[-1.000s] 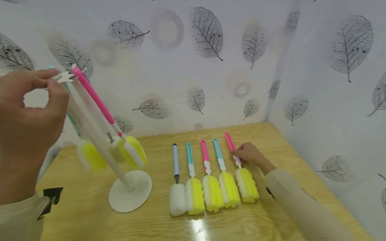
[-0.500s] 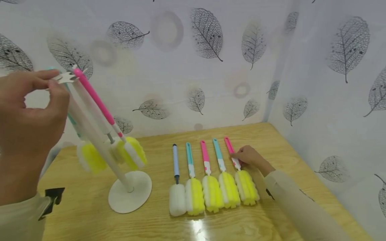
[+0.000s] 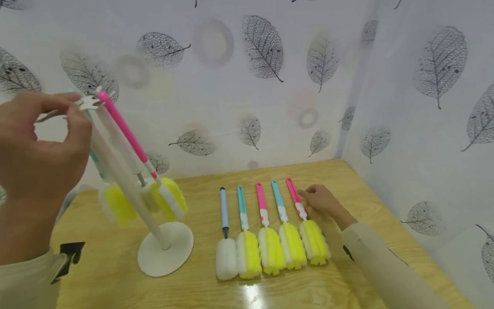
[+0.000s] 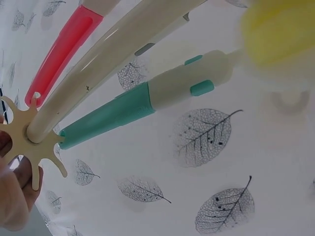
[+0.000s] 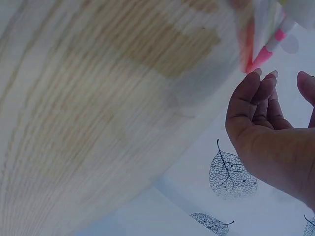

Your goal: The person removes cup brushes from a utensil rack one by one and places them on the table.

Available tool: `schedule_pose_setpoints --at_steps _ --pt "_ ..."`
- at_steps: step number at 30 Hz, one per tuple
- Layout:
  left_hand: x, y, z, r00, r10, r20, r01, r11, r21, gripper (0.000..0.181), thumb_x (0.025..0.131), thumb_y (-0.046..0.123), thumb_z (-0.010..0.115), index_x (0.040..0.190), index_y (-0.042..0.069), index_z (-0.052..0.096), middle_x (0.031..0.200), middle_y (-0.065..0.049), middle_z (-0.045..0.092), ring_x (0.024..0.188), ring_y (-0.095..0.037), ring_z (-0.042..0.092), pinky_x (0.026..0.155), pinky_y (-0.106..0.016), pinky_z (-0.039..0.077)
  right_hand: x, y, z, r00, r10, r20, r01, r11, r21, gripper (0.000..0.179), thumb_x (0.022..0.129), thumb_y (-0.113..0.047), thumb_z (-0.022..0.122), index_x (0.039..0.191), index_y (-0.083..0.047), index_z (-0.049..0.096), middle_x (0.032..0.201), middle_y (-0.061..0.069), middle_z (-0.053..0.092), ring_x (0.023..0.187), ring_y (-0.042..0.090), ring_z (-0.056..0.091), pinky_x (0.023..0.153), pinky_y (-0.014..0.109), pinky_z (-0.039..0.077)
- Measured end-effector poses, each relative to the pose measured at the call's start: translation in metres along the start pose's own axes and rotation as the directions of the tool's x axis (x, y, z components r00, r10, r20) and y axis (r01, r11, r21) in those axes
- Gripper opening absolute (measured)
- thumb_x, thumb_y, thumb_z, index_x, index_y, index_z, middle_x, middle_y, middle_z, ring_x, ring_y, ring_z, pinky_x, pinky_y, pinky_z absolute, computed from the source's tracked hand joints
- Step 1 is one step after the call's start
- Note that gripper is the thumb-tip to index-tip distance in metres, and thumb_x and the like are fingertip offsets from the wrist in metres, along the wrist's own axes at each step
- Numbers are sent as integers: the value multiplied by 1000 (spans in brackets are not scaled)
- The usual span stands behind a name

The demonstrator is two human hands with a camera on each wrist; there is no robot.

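Observation:
At the head view's left, my left hand [image 3: 46, 150] pinches the star-shaped hook plate [image 4: 29, 140] atop a white stand [image 3: 165, 253]. Sponge bottle brushes hang from it, among them a pink-handled one [image 3: 127, 133] and a teal-handled one [image 4: 108, 120]. My right hand [image 3: 322, 199] is beside the handle of a pink bottle brush [image 3: 294, 189] lying at the right end of a row. Its fingertips are right by that handle, and the thumb stands apart from the bent fingers in the right wrist view.
The row on the wooden table [image 3: 115, 287] also holds two teal-handled brushes [image 3: 242, 201], another pink one [image 3: 262, 197] and a blue-handled one with a white head [image 3: 227, 259]. A leaf-patterned cloth [image 3: 216, 98] rises behind and along the right side.
The rightmost pink brush has shifted slightly toward the person, and my right hand has let go of its handle. My left hand keeps its pinch on the stand's top.

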State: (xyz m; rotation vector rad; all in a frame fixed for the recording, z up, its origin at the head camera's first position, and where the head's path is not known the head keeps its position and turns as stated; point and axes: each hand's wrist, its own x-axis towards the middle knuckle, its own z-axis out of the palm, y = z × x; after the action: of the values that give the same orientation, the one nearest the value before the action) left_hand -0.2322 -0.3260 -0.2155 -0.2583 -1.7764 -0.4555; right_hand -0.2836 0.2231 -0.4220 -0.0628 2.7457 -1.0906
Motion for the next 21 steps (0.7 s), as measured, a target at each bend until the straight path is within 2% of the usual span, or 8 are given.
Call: schedule_pose_setpoints --at_steps 3,4,7,9,11,15,21 --pt "3 42 -14 1000 9 14 -8 999 -37 28 83 25 57 102 12 74 106 8 69 93 -21 68 90 -20 43 -2 -9 -2 998 -52 -28 53 998 37 55 96 -43 50 117 7 56 114 22 59 104 36 56 86 48 46" --pt "4 52 -17 1000 17 18 -16 999 -31 29 84 24 56 102 11 74 105 6 70 93 -20 68 89 -17 41 -3 -13 -2 997 -70 -36 72 996 58 54 96 -43 50 117 7 57 116 22 59 105 37 56 87 47 47" --pt "5 80 -25 999 36 28 -35 998 -43 33 86 23 54 103 4 74 102 -7 71 90 -31 68 88 -17 40 -5 -29 -2 992 -119 -37 124 982 145 48 97 -41 51 115 3 59 112 20 60 100 36 57 83 46 47" --pt "6 91 -28 998 56 41 -54 998 -43 33 87 22 53 102 2 74 99 -13 71 89 -34 68 89 -16 40 -7 -44 0 989 -145 -37 150 968 201 43 96 -40 52 111 -1 61 104 16 61 92 32 57 79 43 48" --pt "9 97 -31 994 84 63 -80 995 -56 33 87 21 53 102 0 74 99 -17 71 90 -39 67 90 -18 40 -9 -61 3 984 -177 -25 178 953 244 39 96 -39 53 109 -3 63 100 13 61 87 27 57 77 41 48" --pt "12 101 -32 989 113 97 -105 991 -86 33 87 20 52 101 -1 74 100 -15 70 95 -34 67 91 -17 40 -15 -95 12 968 -252 -1 242 927 288 36 96 -38 54 111 -7 64 101 8 62 87 22 60 78 35 51" --pt "15 101 -33 981 136 136 -124 988 -94 33 88 20 51 102 1 74 103 -12 70 98 -29 66 91 -15 39 -21 -144 27 924 -380 27 346 867 359 32 97 -32 55 112 -5 64 100 8 63 87 23 61 78 34 52"
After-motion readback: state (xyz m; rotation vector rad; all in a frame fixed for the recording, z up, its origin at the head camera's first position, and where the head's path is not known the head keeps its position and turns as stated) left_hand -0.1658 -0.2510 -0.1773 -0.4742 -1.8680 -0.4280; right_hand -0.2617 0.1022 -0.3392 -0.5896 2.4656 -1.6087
